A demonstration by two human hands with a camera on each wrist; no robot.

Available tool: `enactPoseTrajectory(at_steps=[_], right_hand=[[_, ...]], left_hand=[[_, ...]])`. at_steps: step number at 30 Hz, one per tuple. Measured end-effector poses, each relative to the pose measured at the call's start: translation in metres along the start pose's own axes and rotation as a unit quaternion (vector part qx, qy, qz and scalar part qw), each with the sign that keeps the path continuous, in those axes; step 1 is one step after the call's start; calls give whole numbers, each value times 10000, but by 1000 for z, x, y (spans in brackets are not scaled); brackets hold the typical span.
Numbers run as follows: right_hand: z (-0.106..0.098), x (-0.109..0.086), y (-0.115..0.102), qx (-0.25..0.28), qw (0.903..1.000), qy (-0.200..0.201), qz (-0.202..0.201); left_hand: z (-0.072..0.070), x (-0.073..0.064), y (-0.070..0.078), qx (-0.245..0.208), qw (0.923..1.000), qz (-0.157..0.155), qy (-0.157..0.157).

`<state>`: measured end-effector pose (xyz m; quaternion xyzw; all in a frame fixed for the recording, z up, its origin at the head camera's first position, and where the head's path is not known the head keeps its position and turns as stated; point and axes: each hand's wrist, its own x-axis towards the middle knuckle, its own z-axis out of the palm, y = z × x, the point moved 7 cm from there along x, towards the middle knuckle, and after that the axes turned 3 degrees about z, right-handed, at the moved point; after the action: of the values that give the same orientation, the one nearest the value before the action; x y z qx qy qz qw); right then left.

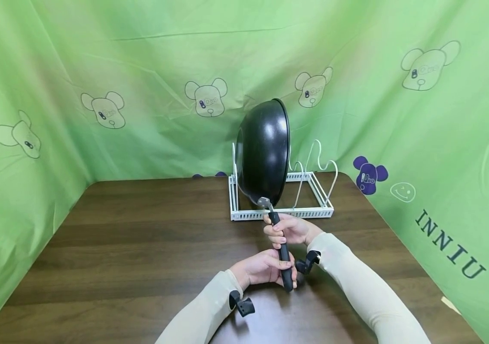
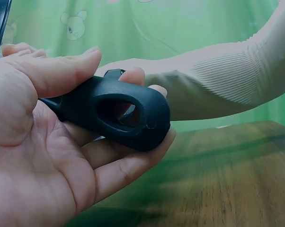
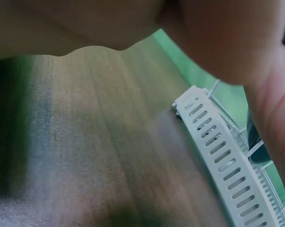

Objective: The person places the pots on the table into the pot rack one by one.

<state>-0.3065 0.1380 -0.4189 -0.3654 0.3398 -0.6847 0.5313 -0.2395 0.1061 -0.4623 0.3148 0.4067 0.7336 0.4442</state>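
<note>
A black wok (image 1: 261,148) stands on its side in the left part of a white wire rack (image 1: 283,213), its bowl side turned left. Its long black handle (image 1: 285,255) points toward me over the table. Nearer the wok, my right hand (image 1: 289,230) grips the handle, fingers wrapped round it. My left hand (image 1: 266,267) holds the handle's end from the left, thumb on top. In the left wrist view the handle's end, with its oval hanging hole, lies between the left thumb (image 2: 71,71) and curled fingers. In the right wrist view the right hand (image 3: 218,38) hides the handle.
White wire dividers (image 1: 319,157) rise from the rack's right part. The rack is at the back of the brown wooden table (image 1: 141,248). A green printed curtain (image 1: 154,62) hangs behind and at both sides. A small pale piece (image 1: 450,305) lies at the table's right edge.
</note>
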Motion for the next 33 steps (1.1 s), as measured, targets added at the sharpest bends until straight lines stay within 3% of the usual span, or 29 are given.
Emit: enactPoseTrajectory(at_steps=[13, 26, 33], right_hand=[[-4, 3, 10, 64, 9999, -17, -148], [-8, -1, 16, -221, 9983, -121, -521], [-12, -4, 15, -504, 9959, 304, -686]], left_hand=[[-7, -4, -6, -219, 9983, -483, 259], [-15, -7, -18, -389, 9966, -621, 366], [-21, -9, -17, -456, 9961, -485, 577]])
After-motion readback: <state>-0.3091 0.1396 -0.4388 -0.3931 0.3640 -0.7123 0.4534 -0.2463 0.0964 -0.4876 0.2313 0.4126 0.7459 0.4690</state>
